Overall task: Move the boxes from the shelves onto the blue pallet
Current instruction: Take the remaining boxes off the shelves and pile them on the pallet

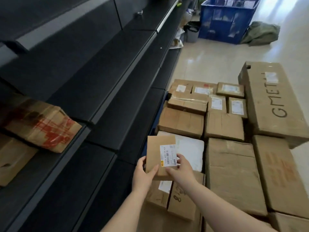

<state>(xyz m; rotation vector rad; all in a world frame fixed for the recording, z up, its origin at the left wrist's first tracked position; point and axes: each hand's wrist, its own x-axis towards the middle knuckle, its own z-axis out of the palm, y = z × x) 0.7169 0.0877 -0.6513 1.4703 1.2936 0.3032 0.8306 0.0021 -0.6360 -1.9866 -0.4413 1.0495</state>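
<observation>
Being held over the stack is a small flat box with a white label, gripped by both hands: the left hand is curled round its near left edge with the thumb on top, and the right hand pinches the near right corner, fingers lying on the label. The box is kept in the air, above a white parcel and just beside the black shelves; it is not yet set down.

Below and to the right, many cardboard boxes are already packed close together, among them a long carton marked in black pen lying across the far side. The blue pallet is almost fully covered; only a thin blue strip is seen at the stack's left edge.

Most of the work is judged done. The visible shelf boards are largely bare. Left on the shelves are at least two: a box with red print and another box under it at the far left. A blue crate and a green bag are seen far off on the floor.
</observation>
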